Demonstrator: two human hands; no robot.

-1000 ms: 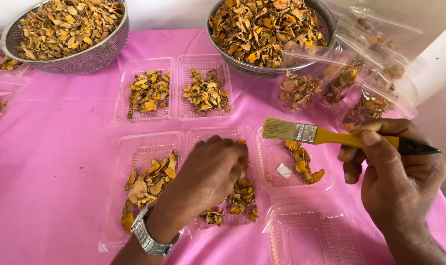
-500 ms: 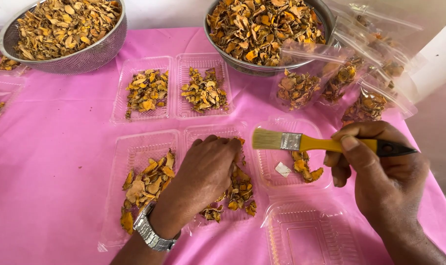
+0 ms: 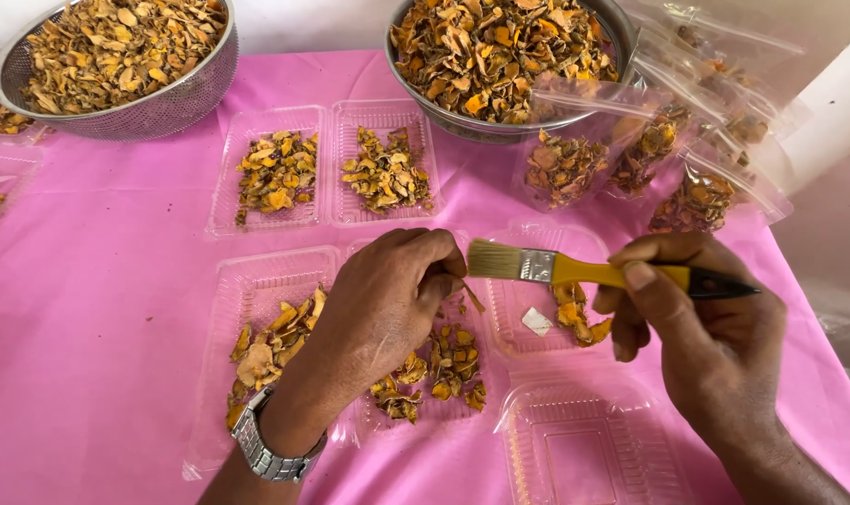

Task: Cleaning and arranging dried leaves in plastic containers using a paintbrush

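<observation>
While left hand (image 3: pixel 387 299) pinches a chip — brush (image 3: pixel 574 271) bristles touch it.

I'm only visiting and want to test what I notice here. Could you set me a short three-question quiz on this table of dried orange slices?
1. True or false: the right hand holds a flat yellow-handled paintbrush.
2. Over which thing is the left hand?
A. the round metal bowl at the far left
B. a clear plastic tray of dried orange slices
C. the clear zip bags at the right
3. Fill in: the table is covered by a ____ cloth.

Key: 1 true. 2 B; its fingers pinch a small piece near the bristles. 3 pink.
</observation>
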